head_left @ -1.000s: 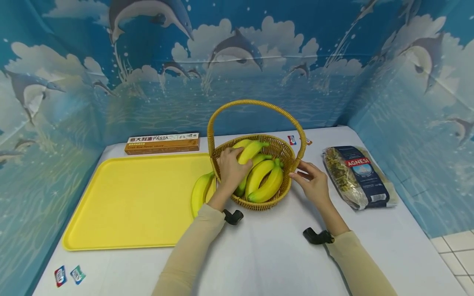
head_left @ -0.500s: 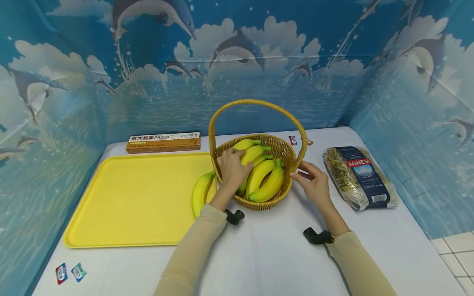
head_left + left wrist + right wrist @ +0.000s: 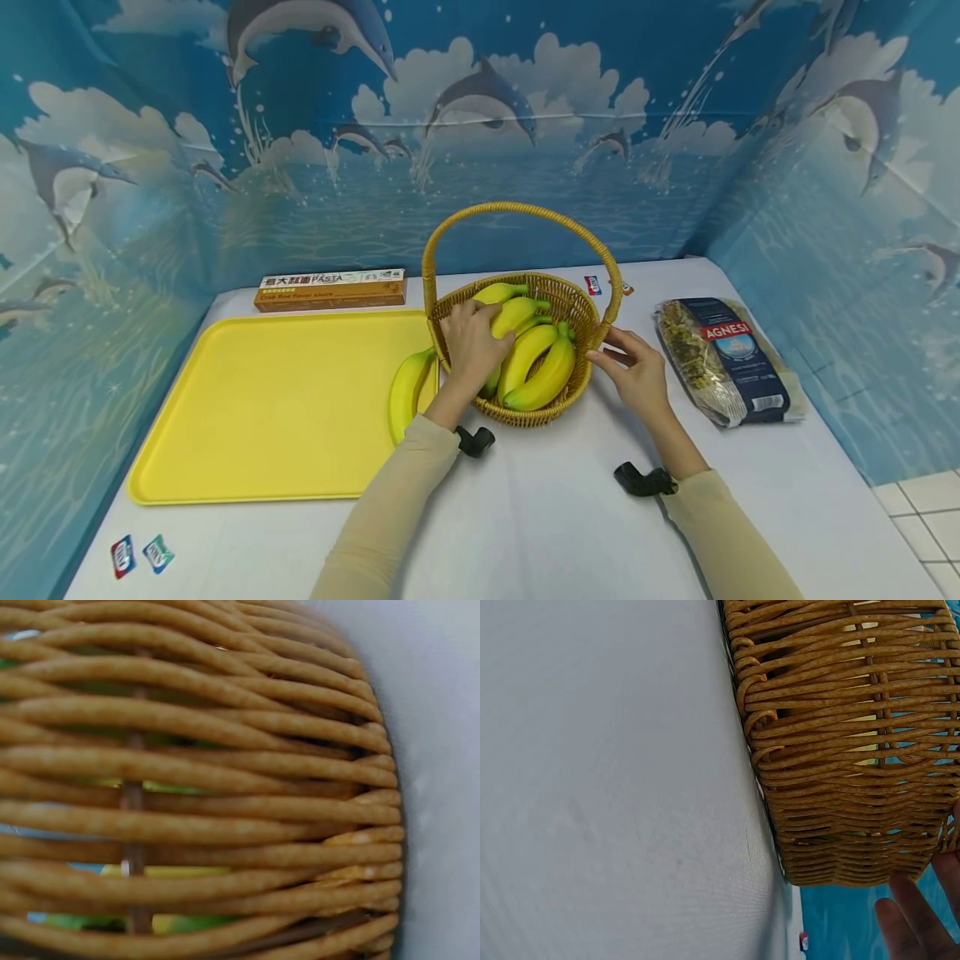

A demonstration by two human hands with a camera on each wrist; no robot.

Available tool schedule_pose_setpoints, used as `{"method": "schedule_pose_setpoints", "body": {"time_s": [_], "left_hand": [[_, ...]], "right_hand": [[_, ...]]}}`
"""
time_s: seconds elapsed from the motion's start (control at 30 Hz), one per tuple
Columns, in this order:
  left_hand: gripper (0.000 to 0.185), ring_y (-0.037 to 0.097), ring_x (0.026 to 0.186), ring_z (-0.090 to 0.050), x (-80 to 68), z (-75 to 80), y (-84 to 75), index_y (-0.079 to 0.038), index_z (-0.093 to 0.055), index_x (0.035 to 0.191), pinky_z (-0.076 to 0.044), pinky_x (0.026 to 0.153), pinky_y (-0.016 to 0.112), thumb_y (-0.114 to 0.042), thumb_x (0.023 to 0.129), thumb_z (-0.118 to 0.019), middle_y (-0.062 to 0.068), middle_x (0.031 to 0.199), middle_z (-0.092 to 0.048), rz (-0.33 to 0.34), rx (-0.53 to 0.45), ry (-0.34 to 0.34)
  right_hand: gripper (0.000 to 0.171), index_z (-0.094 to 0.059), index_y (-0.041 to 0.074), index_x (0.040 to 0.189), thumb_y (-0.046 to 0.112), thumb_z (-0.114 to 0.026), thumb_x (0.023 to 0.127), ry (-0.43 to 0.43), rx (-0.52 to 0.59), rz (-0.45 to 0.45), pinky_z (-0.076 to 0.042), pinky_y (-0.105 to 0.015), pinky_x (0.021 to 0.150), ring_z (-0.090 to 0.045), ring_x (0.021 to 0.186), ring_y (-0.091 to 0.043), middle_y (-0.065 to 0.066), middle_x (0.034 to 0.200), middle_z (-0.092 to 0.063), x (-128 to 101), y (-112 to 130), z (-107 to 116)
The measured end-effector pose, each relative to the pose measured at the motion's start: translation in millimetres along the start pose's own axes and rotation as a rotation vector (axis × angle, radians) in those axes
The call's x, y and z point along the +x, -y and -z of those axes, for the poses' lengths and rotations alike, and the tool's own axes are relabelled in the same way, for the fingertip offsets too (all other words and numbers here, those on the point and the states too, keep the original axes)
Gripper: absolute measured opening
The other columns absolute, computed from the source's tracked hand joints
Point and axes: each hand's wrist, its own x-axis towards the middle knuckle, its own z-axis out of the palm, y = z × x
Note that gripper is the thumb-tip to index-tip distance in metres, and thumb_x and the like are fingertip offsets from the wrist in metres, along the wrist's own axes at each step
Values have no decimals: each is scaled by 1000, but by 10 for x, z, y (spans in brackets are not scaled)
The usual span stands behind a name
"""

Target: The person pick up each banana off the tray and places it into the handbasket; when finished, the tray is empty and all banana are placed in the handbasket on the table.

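A wicker basket (image 3: 581, 302) with a tall handle stands mid-table and holds several yellow-green bananas (image 3: 543, 375). My left hand (image 3: 471, 342) reaches in over the basket's left rim, fingers curled round one banana (image 3: 516, 313). To the right, my right hand (image 3: 633, 367) lies open, its fingers against the basket's outer wall. The left wrist view shows only the basket weave (image 3: 225, 787) close up, with yellow and green behind it. The right wrist view shows the basket wall (image 3: 840, 750) and my fingertips (image 3: 904, 915) beside it.
A yellow tray (image 3: 277, 408) lies left of the basket with one banana (image 3: 408, 387) on its right edge. Behind the tray is a pasta box (image 3: 330, 289). A pasta bag (image 3: 723, 358) lies at the right. Small packets (image 3: 140, 554) sit at the front left.
The banana under my left hand has shifted slightly right and down in the basket as the fingers closed on it. My right hand has stayed put.
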Motion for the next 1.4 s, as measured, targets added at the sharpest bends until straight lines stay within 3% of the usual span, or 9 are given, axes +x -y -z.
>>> {"method": "schedule_pose_setpoints", "body": {"time_s": [0.17,0.3,0.43,0.57,0.7,0.87,1.0,1.13,1.4], "left_hand": [[44,24,99,-54,-12,14,-9,-15,-72,119,-38,84,41,-32,80,-80,5,108,-65,-31,11,-26],[41,25,99,-53,-53,86,-21,-12,-72,117,-41,85,40,-29,80,-79,6,107,-63,-65,-58,-49],[40,29,103,-53,-149,305,-50,-7,-71,117,-43,91,45,-25,82,-77,11,111,-62,-75,-212,-40],[42,32,107,-53,-290,618,-22,-7,-69,121,-42,92,49,-23,83,-75,14,116,-61,-40,-363,-46],[46,33,107,-53,-433,899,163,-9,-65,128,-43,90,52,-20,84,-74,17,120,-59,24,-441,-107],[56,35,109,-51,-581,1088,543,-7,-56,136,-42,92,53,-14,84,-73,21,125,-53,115,-473,-197],[65,37,114,-47,-705,1118,824,-6,-47,143,-39,94,53,-14,84,-73,21,131,-47,209,-469,-201],[73,37,117,-45,-809,1062,1013,-7,-40,147,-38,96,51,-15,84,-75,22,134,-43,299,-451,-149],[78,35,116,-44,-839,914,1113,-7,-37,148,-39,93,50,-22,82,-75,22,135,-40,324,-394,-68]], "right_hand": [[42,-61,-15,120,-13,-71,79,4,2,6,-56,-28,84,-61,100,7,-31,108,-64,-2,5,5],[42,-61,-15,120,-13,-71,79,4,-7,6,-56,-29,84,-61,100,7,-31,108,-65,-8,6,8],[42,-61,-15,120,-13,-71,80,6,-9,9,-56,-28,85,-61,100,7,-31,108,-65,-8,8,6],[42,-61,-16,120,-14,-70,80,10,4,18,-56,-28,85,-61,101,6,-32,108,-64,-7,8,7],[42,-61,-16,121,-13,-70,80,15,-6,26,-56,-29,85,-60,101,8,-32,109,-64,-6,-6,9],[41,-60,-15,121,-12,-70,81,18,-14,25,-56,-29,85,-60,102,8,-32,109,-64,-6,-18,17],[41,-60,-16,121,-12,-70,81,20,-9,28,-56,-30,85,-61,102,7,-33,109,-64,-6,-4,12],[41,-60,-17,121,-13,-70,81,24,-13,33,-56,-30,85,-61,102,7,-33,109,-63,-10,-3,10],[42,-60,-17,120,-14,-70,80,9,0,19,-56,-27,85,-61,101,6,-34,108,-62,-6,-12,19]]}}
